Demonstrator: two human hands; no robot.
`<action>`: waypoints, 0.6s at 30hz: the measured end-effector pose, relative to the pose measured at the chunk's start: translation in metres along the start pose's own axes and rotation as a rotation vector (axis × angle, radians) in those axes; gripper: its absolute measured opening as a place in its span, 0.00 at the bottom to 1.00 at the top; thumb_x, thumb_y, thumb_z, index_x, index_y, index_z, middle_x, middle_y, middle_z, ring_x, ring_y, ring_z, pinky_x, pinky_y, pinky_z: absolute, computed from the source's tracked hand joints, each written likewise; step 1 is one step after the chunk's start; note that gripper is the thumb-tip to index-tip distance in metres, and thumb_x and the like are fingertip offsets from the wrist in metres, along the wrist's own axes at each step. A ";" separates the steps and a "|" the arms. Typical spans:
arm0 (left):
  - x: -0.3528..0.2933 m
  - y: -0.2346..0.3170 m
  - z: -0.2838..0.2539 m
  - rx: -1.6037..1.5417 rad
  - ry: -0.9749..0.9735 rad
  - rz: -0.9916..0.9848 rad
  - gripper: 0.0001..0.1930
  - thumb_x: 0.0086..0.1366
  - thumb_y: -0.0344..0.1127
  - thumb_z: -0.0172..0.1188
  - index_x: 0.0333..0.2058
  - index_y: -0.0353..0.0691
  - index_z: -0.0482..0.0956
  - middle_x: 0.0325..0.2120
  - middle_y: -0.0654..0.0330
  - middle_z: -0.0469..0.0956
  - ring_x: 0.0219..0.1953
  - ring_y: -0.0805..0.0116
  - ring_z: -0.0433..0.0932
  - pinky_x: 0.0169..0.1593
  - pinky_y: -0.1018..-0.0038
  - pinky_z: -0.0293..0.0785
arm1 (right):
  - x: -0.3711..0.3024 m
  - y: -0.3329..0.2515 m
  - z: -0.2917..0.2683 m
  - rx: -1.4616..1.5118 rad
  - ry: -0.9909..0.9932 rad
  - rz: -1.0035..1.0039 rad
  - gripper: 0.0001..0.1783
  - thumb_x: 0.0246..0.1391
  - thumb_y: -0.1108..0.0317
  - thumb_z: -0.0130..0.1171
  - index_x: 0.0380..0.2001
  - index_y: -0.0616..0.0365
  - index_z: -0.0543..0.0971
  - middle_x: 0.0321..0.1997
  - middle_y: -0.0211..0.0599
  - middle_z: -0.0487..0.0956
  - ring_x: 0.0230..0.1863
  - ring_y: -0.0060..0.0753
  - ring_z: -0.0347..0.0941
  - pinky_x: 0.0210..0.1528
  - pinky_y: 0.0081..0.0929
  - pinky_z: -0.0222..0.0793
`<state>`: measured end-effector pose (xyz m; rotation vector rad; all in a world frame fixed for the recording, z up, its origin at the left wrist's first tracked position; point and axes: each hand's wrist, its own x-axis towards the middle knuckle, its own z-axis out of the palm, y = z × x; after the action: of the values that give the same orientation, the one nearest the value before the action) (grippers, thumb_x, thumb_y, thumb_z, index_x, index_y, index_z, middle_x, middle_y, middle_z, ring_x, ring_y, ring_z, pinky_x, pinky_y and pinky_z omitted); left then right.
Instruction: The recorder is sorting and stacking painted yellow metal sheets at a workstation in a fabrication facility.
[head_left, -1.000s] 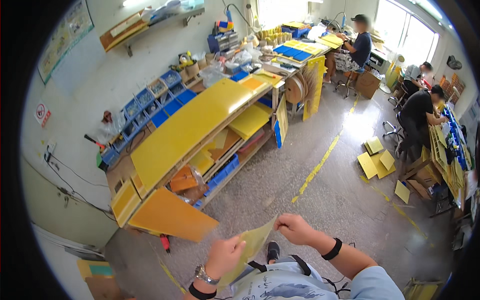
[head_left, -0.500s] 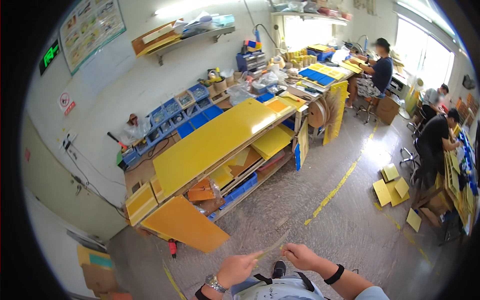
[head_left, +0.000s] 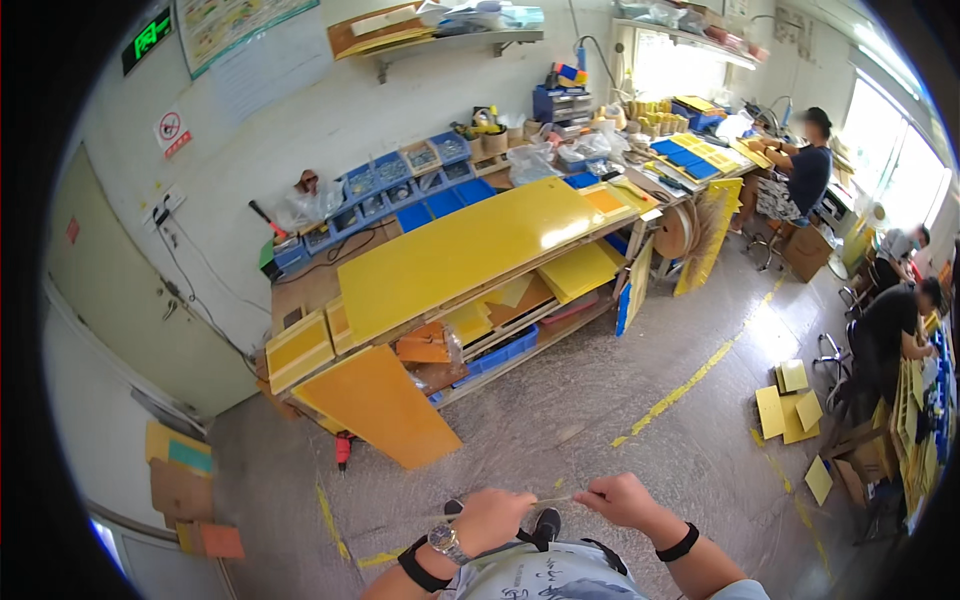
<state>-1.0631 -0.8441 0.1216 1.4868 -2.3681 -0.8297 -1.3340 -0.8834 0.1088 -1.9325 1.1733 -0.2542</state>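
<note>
The thumb and fingers of the right hand (head_left: pixel 620 502) are pinched together, apparently with no gap, at the right end of the thin sheet (head_left: pixel 553 500); those of the left hand (head_left: pixel 497 520) are folded closed over it farther along, and its other end runs out past the wrist; so the sheet is up in front of the body, above the floor (head_left: pixel 560 400), gripped by both hands; a second ago its broad yellow face shows, but now it is turned edge-on (little more than a pale line), which leaves its face unreadable in this view; beyond, on the bench (head_left: pixel 470 255), blue bins (head_left: pixel 292 258) stand in two rows, several with small parts in them, too small to tell; brown tubs (head_left: pixel 494 144) behind hold what look like tools; below, a blue tray (head_left: pixel 505 357) sits on the under-shelf, its contents hidden.
</note>
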 end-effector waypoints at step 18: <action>0.016 0.029 -0.036 -0.047 0.234 0.230 0.11 0.62 0.32 0.60 0.44 0.43 0.79 0.42 0.58 0.81 0.49 0.55 0.78 0.56 0.59 0.71 | 0.008 0.009 0.027 -0.185 -0.015 -0.132 0.16 0.56 0.58 0.66 0.45 0.51 0.84 0.34 0.41 0.83 0.35 0.44 0.81 0.39 0.37 0.76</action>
<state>-1.0756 -0.8610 0.1662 1.1914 -2.2724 -0.6159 -1.3203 -0.8766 0.0831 -2.1733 1.0927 -0.2061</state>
